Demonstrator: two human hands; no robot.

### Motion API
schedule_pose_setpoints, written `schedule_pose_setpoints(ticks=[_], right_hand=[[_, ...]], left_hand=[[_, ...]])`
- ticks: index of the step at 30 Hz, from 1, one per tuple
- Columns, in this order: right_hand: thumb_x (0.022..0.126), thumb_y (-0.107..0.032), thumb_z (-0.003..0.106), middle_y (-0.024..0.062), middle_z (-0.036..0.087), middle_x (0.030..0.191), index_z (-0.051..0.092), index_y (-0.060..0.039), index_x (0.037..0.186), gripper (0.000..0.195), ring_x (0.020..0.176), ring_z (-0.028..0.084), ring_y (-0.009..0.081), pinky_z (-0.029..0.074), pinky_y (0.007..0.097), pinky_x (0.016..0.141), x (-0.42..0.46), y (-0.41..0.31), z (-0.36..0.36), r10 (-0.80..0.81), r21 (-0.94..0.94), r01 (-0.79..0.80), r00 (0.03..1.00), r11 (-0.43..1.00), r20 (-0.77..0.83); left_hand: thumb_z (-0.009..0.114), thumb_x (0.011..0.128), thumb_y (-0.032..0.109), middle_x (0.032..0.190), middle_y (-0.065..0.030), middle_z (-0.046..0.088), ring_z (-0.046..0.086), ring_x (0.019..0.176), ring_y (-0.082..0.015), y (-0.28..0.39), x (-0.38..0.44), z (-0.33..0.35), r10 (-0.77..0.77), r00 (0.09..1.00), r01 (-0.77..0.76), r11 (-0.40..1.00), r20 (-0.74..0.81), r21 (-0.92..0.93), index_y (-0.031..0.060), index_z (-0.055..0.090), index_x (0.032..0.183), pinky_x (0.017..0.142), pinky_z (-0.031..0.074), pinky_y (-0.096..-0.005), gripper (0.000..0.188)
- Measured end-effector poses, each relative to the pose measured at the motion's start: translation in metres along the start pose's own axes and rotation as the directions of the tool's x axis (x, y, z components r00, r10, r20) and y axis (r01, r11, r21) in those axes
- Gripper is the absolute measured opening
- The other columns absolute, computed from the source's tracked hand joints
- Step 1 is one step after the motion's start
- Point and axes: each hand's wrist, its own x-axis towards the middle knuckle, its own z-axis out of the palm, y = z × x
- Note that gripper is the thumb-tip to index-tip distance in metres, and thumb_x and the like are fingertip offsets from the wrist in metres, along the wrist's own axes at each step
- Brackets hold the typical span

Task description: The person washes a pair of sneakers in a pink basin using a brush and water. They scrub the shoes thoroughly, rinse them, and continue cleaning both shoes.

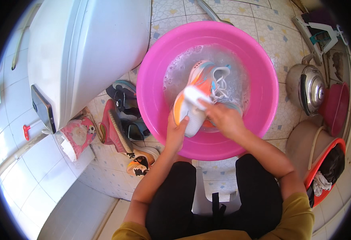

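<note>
A pink plastic basin holding sudsy water stands on the floor before me. My left hand grips the toe end of a white and orange sneaker, with the thumb on its upper. The sneaker is tilted over the water, its heel pointing away from me and its white laces loose. In my right hand is a white brush, blurred, against the sneaker's front upper; its bristles are hidden. Part of another shoe shows in the water beneath my right hand.
Several shoes, among them a red sneaker and an orange sneaker, lie left of the basin. A phone rests on a white appliance. At right are a metal kettle and a red-rimmed bucket with cloths.
</note>
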Motion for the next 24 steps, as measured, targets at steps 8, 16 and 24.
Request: schedule_pose_setpoints(ticks=[8, 16, 24], right_hand=[[0.092, -0.021, 0.058, 0.0138, 0.063, 0.076, 0.047, -0.0283, 0.142, 0.051, 0.055, 0.062, 0.0287, 0.05, 0.0418, 0.048, 0.045, 0.046, -0.001, 0.047, -0.247, -0.052, 0.999, 0.967, -0.028], [0.094, -0.021, 0.054, 0.01, 0.059, 0.062, 0.051, -0.0296, 0.139, 0.046, 0.049, 0.059, 0.0263, 0.047, 0.0398, 0.046, 0.03, 0.021, 0.007, 0.061, -0.161, -0.048, 0.995, 0.986, 0.078], [0.095, -0.023, 0.054, 0.0134, 0.066, 0.072, 0.053, -0.0255, 0.136, 0.041, 0.058, 0.064, 0.0306, 0.048, 0.0425, 0.049, -0.006, 0.0, 0.014, -0.128, -0.233, 0.166, 0.977, 0.958, 0.171]], left_hand=[[0.053, 0.093, 0.001, 0.131, -0.0115, 0.049, 0.049, 0.12, -0.02, -0.008, 0.008, 0.005, -0.046, 0.999, 0.046, 0.989, 0.007, -0.143, 0.0042, 0.031, 0.141, 0.101, 0.041, -0.0347, 0.053], [0.05, 0.092, -0.004, 0.135, -0.0117, 0.045, 0.045, 0.126, -0.0216, -0.002, 0.002, 0.012, -0.169, 0.984, 0.179, 0.947, 0.062, -0.268, 0.0065, 0.025, 0.144, 0.105, 0.038, -0.0357, 0.058], [0.058, 0.073, -0.014, 0.138, -0.0088, 0.04, 0.043, 0.129, -0.0227, -0.007, 0.006, 0.006, -0.191, 0.971, 0.222, 0.944, 0.142, -0.244, 0.0115, 0.022, 0.148, 0.105, 0.039, -0.0362, 0.087]])
